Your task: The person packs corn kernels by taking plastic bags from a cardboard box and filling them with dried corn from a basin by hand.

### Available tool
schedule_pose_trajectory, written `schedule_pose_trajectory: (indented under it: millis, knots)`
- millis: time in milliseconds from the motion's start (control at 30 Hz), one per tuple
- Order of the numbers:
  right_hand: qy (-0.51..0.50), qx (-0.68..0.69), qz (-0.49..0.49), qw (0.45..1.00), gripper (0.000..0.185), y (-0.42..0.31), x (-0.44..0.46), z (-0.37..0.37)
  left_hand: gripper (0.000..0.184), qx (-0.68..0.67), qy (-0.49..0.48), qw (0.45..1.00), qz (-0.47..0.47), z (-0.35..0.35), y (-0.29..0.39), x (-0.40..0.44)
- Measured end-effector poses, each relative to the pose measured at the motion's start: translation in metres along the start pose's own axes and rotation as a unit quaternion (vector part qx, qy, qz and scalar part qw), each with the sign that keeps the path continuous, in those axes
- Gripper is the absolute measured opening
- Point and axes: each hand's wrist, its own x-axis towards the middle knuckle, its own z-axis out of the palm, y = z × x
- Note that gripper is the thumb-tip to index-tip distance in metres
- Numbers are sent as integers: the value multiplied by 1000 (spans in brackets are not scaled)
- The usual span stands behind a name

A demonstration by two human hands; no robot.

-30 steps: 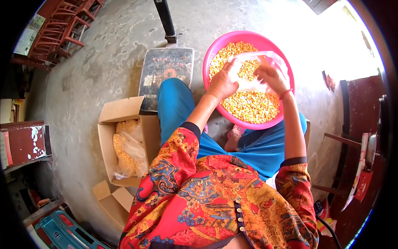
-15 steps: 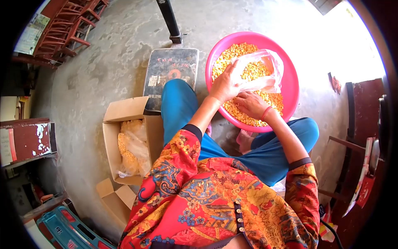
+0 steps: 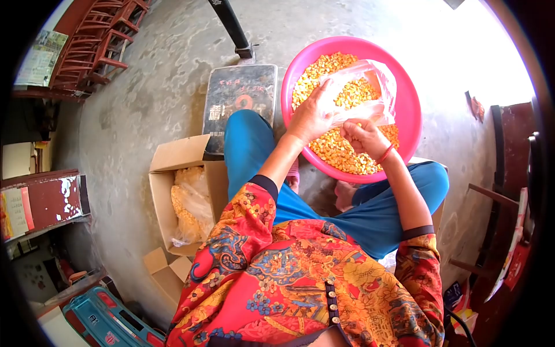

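Note:
A pink basin (image 3: 407, 124) full of yellow corn kernels (image 3: 341, 153) stands on the floor in front of my knees. My left hand (image 3: 312, 117) grips one side of a clear plastic bag (image 3: 381, 113), whose mouth is spread over the basin. Beside the bag's near edge, just above the corn, my right hand (image 3: 364, 139) is curled closed. A little yellow shows at its thumb, apparently kernels; the rest of its content is hidden by the fingers.
A platform scale (image 3: 240, 95) with a black post lies left of the basin. Near my left leg, an open cardboard box (image 3: 162, 199) holds bagged corn (image 3: 191, 202). Wooden chairs (image 3: 92, 49) stand at far left; a teal case (image 3: 110, 318) is at lower left.
My right hand has lifted from the corn, where its fingers were in the kernels, and closed into a fist beside the bag. My left hand keeps its grip on the bag.

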Motion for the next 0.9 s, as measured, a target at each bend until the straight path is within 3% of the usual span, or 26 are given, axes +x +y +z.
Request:
schedule_pose_trajectory:
  millis: [133, 300, 367, 467, 567, 633, 667, 767, 833, 900]
  knots:
    - [-29, 138, -61, 988, 26, -17, 14, -5, 69, -7, -9, 1000, -22, 0, 0, -1]
    - [141, 193, -146, 960, 21, -48, 39, -18, 71, -6, -12, 1000, -16, -5, 7, -2]
    - [146, 217, -206, 943, 20, -49, 52, -35, 71, 4, -5, 1000, -6, -4, 6, -3]
    - [131, 237, -216, 938, 19, -49, 66, -53, 72, -2, -13, 1000, -23, -5, 8, -2]
    - [214, 142, -233, 938, 19, -53, 64, -47, 72, -3, 10, 1000, -13, -1, 5, 0]
    - [221, -95, -192, 952, 18, -45, 61, -57, 71, -33, 8, 999, -12, -2, 6, 2]
    - [155, -191, -234, 941, 18, -45, 58, -60, 71, -33, 9, 999, -12, -3, 6, 1]
    - [114, -276, -211, 931, 17, -40, 42, -63, 71, -30, 22, 999, -3, -1, 3, 0]
    - [104, -308, -180, 928, 16, -40, 29, -61, 71, -8, 31, 999, 5, 2, -2, -1]
    - [6, -289, -93, 953, 15, -49, 8, -38, 71, -9, 17, 1000, -3, 1, 0, 0]
